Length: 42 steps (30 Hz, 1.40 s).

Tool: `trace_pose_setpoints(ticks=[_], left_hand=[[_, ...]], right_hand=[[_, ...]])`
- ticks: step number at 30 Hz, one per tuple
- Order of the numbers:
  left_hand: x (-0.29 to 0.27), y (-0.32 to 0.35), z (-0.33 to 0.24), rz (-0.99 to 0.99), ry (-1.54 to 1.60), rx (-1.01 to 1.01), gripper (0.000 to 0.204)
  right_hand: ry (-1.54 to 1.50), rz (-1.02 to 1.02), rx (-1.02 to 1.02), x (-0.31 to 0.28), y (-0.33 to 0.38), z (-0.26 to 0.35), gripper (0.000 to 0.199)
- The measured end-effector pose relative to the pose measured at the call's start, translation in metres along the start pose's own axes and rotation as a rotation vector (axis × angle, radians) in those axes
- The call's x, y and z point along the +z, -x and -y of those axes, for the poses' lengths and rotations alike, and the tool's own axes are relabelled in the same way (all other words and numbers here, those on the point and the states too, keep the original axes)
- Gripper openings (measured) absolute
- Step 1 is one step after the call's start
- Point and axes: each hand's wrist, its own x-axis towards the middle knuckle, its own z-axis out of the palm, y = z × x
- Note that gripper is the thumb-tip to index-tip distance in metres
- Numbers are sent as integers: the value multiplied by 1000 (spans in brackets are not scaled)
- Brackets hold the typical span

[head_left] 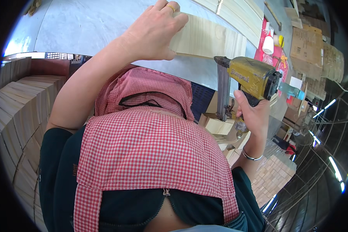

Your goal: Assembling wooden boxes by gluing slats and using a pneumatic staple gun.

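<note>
My left hand (154, 33) reaches up and grips the edge of a pale wooden board (210, 38) that lies on the grey table (89, 23); there is a ring on one finger. In my right hand (254, 115), which has a bracelet at the wrist, I hold a yellow pneumatic nail gun (251, 77) by its handle. Its grey magazine (222, 91) points down toward small wooden blocks (219, 125). The nail gun sits just right of and below the board. My red checked apron (150, 147) fills the middle of the view.
Stacks of pale wooden slats (23, 112) stand at the left. More planks (243, 13) lie at the far end of the table. Cardboard boxes (307, 42), a white bottle (268, 44) and a pile of small wooden pieces (274, 178) are at the right.
</note>
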Motion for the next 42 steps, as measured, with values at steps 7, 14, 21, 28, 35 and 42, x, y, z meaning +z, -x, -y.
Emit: trace_pose_setpoints(ticks=[7, 14, 21, 28, 35, 42], left_hand=[[19, 6, 14, -53, -43, 13, 59], [9, 26, 30, -30, 288, -27, 67], [0, 39, 36, -5, 578, -102, 75], [25, 45, 41, -112, 576, -68, 79], [31, 46, 41, -218, 573, -11, 85], [34, 52, 40, -237, 636, -66, 99]], right_hand=[[93, -31, -109, 9, 3, 6, 21], [62, -62, 32, 20, 14, 24, 34], [47, 137, -153, 58, 22, 41, 42], [47, 178, -108, 71, 25, 49, 46], [70, 103, 26, 79, 35, 57, 47], [65, 96, -122, 81, 24, 66, 47]])
